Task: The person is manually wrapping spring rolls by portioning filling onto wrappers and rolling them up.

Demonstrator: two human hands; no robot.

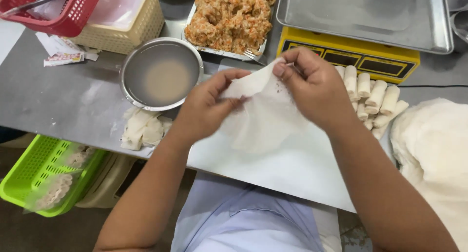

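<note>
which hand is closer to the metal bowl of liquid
Left. The left hand is just right of the bowl, almost at its rim, pinching the wrapper. The right hand is farther right, past the wrapper.

Two bare forearms are seen from above, with no sleeves reaching into view on either one. The left hand (207, 106) and the right hand (314, 88) are uncovered: no gloves, rings, bracelets or watch are worn. The fingernails are kept short and unpainted. Below the arms, the lap is covered by a garment of pale lavender-blue cloth (243, 218), plain and without pattern, in which soft folds and creases are shown. Whether it is an apron or a skirt cannot be told.
</note>
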